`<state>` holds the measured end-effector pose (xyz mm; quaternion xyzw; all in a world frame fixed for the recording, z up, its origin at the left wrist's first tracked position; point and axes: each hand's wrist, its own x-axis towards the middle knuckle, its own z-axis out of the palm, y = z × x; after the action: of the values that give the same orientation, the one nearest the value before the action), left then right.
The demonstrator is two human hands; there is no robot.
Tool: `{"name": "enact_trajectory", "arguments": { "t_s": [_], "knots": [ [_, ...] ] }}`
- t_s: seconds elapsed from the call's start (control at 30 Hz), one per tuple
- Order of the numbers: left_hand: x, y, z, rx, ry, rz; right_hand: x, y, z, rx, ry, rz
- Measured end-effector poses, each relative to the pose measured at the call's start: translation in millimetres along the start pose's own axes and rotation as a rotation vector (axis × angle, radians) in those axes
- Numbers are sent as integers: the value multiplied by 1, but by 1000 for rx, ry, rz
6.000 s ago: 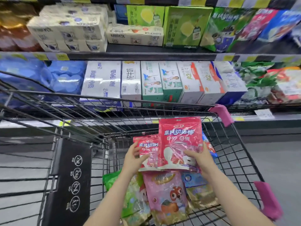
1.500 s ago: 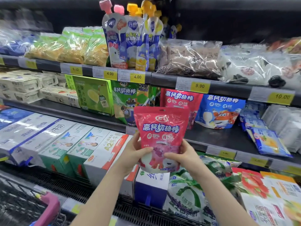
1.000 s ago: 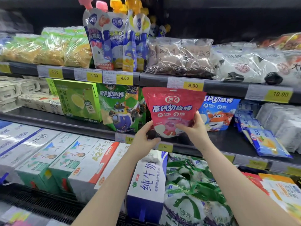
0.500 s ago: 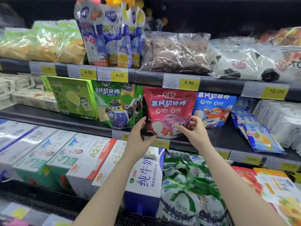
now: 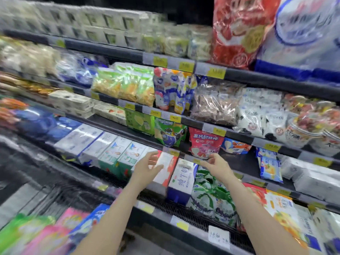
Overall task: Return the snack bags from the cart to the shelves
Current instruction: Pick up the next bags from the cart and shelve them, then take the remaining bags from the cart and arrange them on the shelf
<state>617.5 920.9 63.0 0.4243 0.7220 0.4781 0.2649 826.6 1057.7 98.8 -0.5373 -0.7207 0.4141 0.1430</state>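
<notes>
The red snack bag (image 5: 205, 144) stands on the middle shelf (image 5: 237, 162), between a green bag (image 5: 170, 133) and a blue bag (image 5: 234, 146). Both the left hand (image 5: 147, 167) and the right hand (image 5: 218, 166) are released and hold nothing. Half a second ago they were at the bag; now they are apart from it, nearer. Next, reach back to the blurred bags (image 5: 55, 230) at near left, and take one with care.

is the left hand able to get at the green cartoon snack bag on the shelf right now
Probably yes: the left hand is empty, fingers relaxed, below the green cartoon snack bag, which stands at the shelf front with nothing between them.
</notes>
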Motion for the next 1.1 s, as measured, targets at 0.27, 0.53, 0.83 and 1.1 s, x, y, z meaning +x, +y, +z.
{"name": "enact_trajectory", "arguments": {
  "t_s": [0.27,0.53,0.83,1.1],
  "knots": [
    [-113,-44,-156,23,114,-59,-116,-79,93,-38,-91,-96],
    [-213,-114,-315,51,139,-166,-200,-141,230,14,-189,-74],
    [-195,-186,-377,66,16,-267,-201,-166,344,-85,-278,-47],
    [-123,-246,-403,101,-136,-325,-147,-153,418,-61,-278,78]
  ]
}}
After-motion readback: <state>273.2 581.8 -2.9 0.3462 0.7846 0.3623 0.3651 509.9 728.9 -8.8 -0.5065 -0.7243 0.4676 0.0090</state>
